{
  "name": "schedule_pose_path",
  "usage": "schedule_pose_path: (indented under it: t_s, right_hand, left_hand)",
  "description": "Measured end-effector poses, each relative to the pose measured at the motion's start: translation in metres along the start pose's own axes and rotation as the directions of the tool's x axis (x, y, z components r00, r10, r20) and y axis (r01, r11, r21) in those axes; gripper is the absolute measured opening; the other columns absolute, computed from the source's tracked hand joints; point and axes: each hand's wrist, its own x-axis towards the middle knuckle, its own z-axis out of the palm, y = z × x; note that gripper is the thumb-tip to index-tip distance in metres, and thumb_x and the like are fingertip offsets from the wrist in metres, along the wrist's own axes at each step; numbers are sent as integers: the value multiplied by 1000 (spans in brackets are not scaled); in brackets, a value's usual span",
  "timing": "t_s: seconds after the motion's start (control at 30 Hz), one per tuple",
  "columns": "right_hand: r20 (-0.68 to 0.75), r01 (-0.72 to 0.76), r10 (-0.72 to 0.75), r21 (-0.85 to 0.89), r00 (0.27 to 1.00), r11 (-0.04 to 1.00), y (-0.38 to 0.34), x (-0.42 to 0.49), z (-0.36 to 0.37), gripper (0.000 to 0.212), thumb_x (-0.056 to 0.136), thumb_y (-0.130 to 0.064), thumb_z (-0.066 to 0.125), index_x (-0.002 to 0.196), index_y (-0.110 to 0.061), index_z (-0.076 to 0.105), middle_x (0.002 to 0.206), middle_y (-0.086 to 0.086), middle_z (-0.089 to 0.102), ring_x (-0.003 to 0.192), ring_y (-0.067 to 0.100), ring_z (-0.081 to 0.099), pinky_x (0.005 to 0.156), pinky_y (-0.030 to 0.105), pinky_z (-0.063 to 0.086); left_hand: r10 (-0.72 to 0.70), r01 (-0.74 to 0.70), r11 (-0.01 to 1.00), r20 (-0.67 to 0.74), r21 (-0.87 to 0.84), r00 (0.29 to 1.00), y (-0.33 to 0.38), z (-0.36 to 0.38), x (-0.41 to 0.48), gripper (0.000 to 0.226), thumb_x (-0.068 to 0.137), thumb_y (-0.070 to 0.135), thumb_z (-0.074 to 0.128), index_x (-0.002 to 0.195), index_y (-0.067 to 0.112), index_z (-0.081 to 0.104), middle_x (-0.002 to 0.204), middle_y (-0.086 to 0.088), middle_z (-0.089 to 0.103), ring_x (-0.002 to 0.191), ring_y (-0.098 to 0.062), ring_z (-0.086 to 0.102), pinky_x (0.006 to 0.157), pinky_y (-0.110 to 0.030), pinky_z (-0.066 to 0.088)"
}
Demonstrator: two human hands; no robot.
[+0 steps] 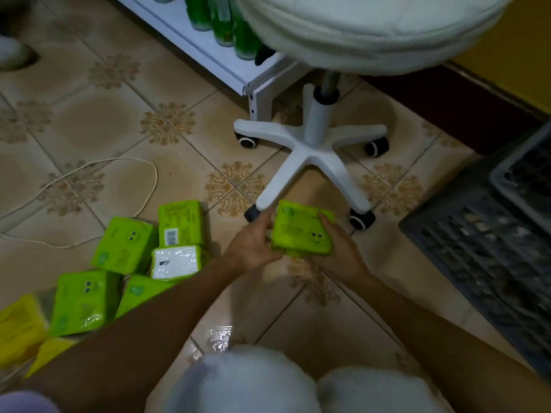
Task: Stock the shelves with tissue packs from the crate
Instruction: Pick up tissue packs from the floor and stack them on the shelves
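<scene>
Both hands hold one green tissue pack (pixel 301 231) with a cartoon face above the tiled floor, just in front of a stool's base. My left hand (pixel 253 245) grips its left edge and my right hand (pixel 337 248) grips its right side. Several more green tissue packs (pixel 128 245) lie in a loose heap on the floor at the lower left, one showing a barcode (pixel 179 222), with yellow packs (pixel 18 326) at the far left. The dark plastic crate (pixel 489 251) stands on the floor at the right. A white shelf (pixel 208 55) runs along the top.
A white swivel stool (pixel 313 150) on castors stands right beyond my hands, its cushion filling the top right. Green bottles (pixel 226 22) fill the low shelf. A pale cable (pixel 119 177) loops over the floor at left. A dark skirting and yellow wall line the right.
</scene>
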Motion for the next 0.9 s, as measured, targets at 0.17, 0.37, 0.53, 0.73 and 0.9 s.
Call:
schedule_pose_path:
  t_s: [0.17,0.37,0.53,0.73,0.9]
  right_hand:
    - [-118,-127,126,0,985,992,-72,-85,-125,99,69,-32,80,148,-21,21,147,13,37,132,29,41,110,36,33]
    - [-346,-203,201,30,917,979,-202,-185,-308,100,72,-32,81,149,-14,19,144,14,32,132,29,36,91,14,26]
    - [-641,-176,158,37,751,984,-314,-299,-495,93,72,-32,80,147,-19,26,140,8,36,127,20,38,92,16,28]
    - [-866,-272,135,-1,481,962,-403,-431,-653,92,67,-24,83,144,-16,34,136,10,42,125,21,42,88,8,25]
    - [-972,-374,113,27,209,927,-432,-525,-726,93,68,-28,82,145,-21,31,138,9,41,127,21,40,97,20,29]
  left_hand:
    - [82,-79,996,105,-27,991,151,-24,-52,74,78,1,70,138,18,31,117,-3,56,95,-8,59,73,-14,41]
    - [327,-324,945,108,-45,939,375,-77,-111,53,68,6,79,109,26,52,98,17,56,87,0,58,67,0,38]
    - [524,-530,848,160,-4,837,610,-111,-175,56,72,16,77,121,11,52,119,-4,58,102,-18,58,83,-27,47]
    - [761,-768,638,205,-60,616,814,-112,-255,58,71,12,78,122,9,51,120,-6,57,93,-11,55,64,-10,36]
    - [865,-863,482,239,-152,441,908,-83,-310,57,71,13,78,122,10,52,119,-5,57,91,-12,56,74,-20,41]
